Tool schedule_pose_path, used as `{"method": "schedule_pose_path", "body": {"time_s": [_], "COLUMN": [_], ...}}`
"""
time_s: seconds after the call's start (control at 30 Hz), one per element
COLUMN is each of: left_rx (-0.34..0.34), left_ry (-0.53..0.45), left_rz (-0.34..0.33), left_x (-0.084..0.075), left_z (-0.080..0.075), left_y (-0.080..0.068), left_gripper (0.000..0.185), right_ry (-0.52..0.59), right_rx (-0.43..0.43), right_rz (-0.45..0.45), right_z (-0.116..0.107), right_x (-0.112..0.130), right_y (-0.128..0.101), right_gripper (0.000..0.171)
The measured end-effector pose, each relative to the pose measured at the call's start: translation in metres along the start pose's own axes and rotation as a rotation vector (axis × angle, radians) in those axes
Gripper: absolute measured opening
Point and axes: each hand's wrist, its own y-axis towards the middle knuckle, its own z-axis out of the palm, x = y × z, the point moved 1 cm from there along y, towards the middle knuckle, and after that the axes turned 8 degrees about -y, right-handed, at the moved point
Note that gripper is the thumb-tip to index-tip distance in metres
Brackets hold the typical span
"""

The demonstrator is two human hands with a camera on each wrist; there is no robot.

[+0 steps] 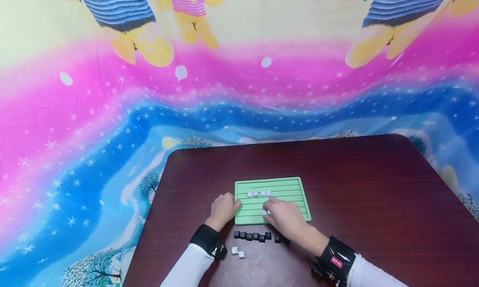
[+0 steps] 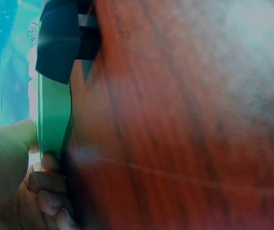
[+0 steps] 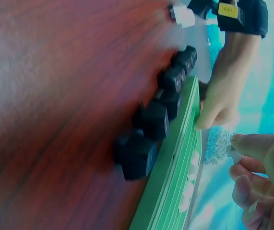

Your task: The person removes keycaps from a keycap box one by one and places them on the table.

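Note:
A green ridged tray (image 1: 288, 197) lies on the dark wooden table (image 1: 366, 187), with several white keycaps (image 1: 258, 193) in a row near its far edge. My left hand (image 1: 233, 204) grips the tray's left edge (image 2: 54, 120), thumb on top and fingers (image 2: 48, 184) curled against the side. Low over the tray's near left part, my right hand (image 1: 266, 211) pinches a white keycap (image 1: 264, 212) between thumb and fingertips (image 3: 252, 143). In the right wrist view this keycap (image 3: 232, 150) is mostly hidden by the fingers.
A row of several black keycaps (image 1: 257, 236) lies on the table just in front of the tray, close to it in the right wrist view (image 3: 156, 122). Two loose white keycaps (image 1: 238, 252) sit nearer me. A colourful printed cloth (image 1: 112, 112) hangs behind the table.

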Motion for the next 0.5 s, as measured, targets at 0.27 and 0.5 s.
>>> {"method": "schedule_pose_path", "body": {"time_s": [0.27,0.5], "left_rx": [-0.01,-0.005], "left_ry": [0.0,-0.002], "left_rz": [0.006,-0.007], "left_x": [0.001,0.001], "left_z": [0.001,0.001], "left_y": [0.001,0.0], "left_gripper": [0.052,0.052], "right_ry": [0.006,0.024], "right_rx": [0.0,-0.002], "right_rz": [-0.069,-0.113], "right_z": [0.002,0.006], "right_x": [0.015,0.025], "right_y": [-0.01,-0.016], "right_gripper": [0.016,0.017]}}
